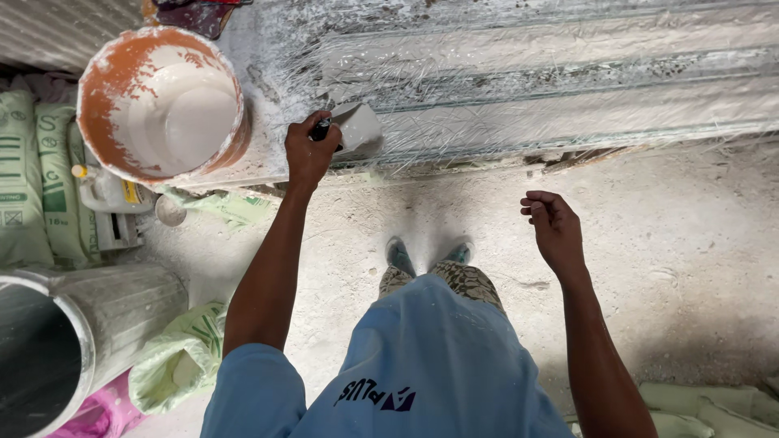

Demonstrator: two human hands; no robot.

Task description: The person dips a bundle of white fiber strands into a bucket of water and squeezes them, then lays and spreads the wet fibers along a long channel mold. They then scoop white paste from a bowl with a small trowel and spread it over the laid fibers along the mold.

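My left hand (309, 149) grips the dark handle of a flat plaster-coated trowel (357, 128), whose blade rests on the near edge of a long mould (568, 73) covered in white plaster and glassy fibres. An orange bucket (162, 101) of pale wet plaster stands just left of that hand on the same bench. My right hand (554, 229) hangs over the floor with fingers loosely curled and nothing in it, below the mould's front edge.
Green-printed sacks (28, 178) and a white jug (109, 195) lie at the left. A grey metal drum (73, 332) stands at the lower left beside green and pink bags (174, 361). My feet (430, 253) stand on the dusty concrete floor (690, 268).
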